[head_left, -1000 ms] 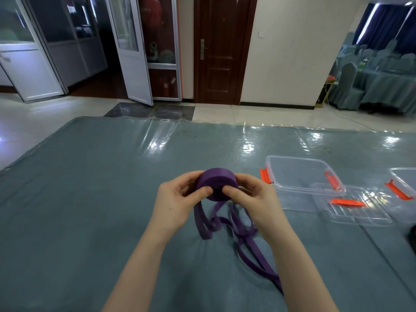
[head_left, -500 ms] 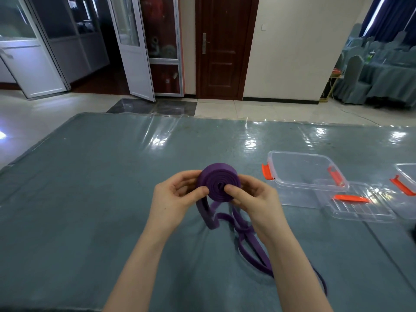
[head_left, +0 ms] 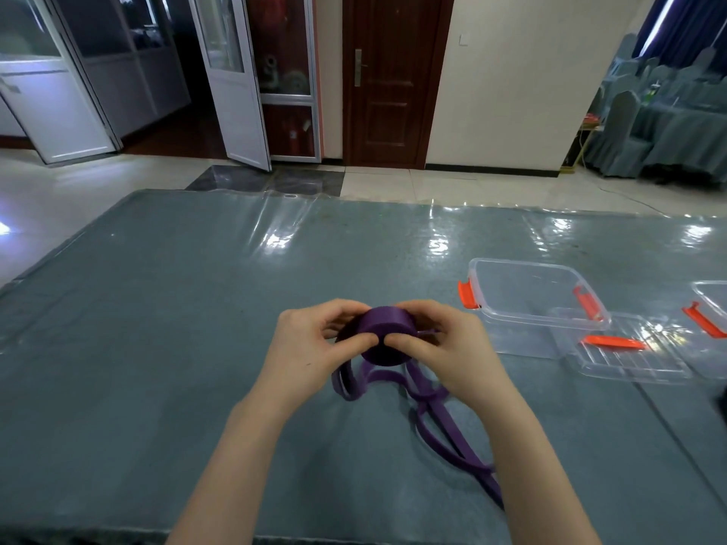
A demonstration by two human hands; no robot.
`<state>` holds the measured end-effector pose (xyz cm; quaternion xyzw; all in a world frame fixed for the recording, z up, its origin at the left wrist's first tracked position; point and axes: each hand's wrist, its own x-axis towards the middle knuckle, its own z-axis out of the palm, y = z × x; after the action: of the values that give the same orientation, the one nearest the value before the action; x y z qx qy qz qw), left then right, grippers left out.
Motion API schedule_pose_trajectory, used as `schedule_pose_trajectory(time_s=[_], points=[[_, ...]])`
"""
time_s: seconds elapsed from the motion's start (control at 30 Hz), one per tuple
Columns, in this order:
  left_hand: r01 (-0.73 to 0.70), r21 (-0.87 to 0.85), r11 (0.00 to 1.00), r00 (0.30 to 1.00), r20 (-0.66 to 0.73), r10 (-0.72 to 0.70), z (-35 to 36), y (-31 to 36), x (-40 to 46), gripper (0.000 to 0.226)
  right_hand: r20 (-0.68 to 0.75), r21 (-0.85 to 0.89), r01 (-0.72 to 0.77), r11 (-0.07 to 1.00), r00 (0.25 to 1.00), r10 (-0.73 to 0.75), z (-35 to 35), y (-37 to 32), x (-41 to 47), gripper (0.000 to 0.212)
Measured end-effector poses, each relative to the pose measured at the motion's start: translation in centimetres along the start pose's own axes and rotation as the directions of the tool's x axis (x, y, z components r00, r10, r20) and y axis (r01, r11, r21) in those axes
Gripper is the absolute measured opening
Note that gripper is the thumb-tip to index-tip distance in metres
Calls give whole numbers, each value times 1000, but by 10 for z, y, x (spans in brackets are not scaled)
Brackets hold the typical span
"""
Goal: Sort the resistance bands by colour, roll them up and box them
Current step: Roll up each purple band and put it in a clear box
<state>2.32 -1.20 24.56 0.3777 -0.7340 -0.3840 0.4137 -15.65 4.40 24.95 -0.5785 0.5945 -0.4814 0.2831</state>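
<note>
In the head view, the left hand point(head_left: 310, 340) and the right hand point(head_left: 444, 344) are both gripping a partly rolled purple resistance band point(head_left: 387, 336), fingers curled round the coil from either side and the two thumbs meeting on its near face. The coil is being held just above the grey-blue surface point(head_left: 157, 348), in front of the person, while the band's loose tail is hanging down from it and lying in loops on the surface, trailing toward the near right edge under the right forearm. To the right of the hands, a clear plastic box point(head_left: 531, 304) with orange clips is standing open, and its clear lid point(head_left: 629, 357) is lying just beside it, nearer the person. A second clear box point(head_left: 714, 308) is sitting partly cut off at the right edge
</note>
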Motion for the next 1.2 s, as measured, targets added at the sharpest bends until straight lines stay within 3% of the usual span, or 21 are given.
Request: schedule_pose_trajectory(time_s=[0.1, 0.2, 0.3, 0.37, 0.53, 0.63, 0.77, 0.87, 0.93, 1.07, 1.2], points=[[29, -136, 990, 999, -28, -33, 3, 1, 0, 32, -49, -5, 2, 1000, 999, -2, 0, -3, 2, 24], [103, -364, 926, 991, -44, -128, 8, 1, -1, 39, -124, 231, -17, 973, 991, 47, 6, -3, -2, 22], [113, -384, 916, 987, -59, -146, 12, 0, -5, 34, -126, 450, -51, 892, 985, 120, 12, -1, -5, 22], [115, -356, 927, 989, -48, -141, 11, -2, -5, 31, -106, 399, -60, 915, 988, 111, 10, 2, -6, 23], [41, -103, 994, 999, 24, -39, 5, -5, -7, 36, -33, -47, 41, 998, 999, -42, 0, 5, -8, 38], [15, -34, 999, 998, 58, -13, 6, -4, -7, 35, -10, -120, 82, 989, 996, -83, 1, 0, -7, 33], [130, -317, 939, 991, 41, -124, 5, -4, -4, 38, -105, 160, 26, 987, 994, -9, 5, -1, -8, 25], [164, -395, 904, 986, 34, -163, 9, -5, -5, 37, -137, 401, -38, 915, 985, 101, 14, 1, -9, 21], [163, -400, 902, 985, 10, -174, 12, -5, -6, 33, -128, 448, -72, 891, 981, 143, 16, 3, -11, 22], [132, -288, 949, 991, 14, -134, 9, -7, -8, 32, -73, 131, -30, 991, 997, 40, 9, 6, -9, 30], [107, -140, 984, 992, 82, -96, 4, -4, -6, 33, 6, -190, 57, 980, 998, -57, 1, -1, -2, 29]])
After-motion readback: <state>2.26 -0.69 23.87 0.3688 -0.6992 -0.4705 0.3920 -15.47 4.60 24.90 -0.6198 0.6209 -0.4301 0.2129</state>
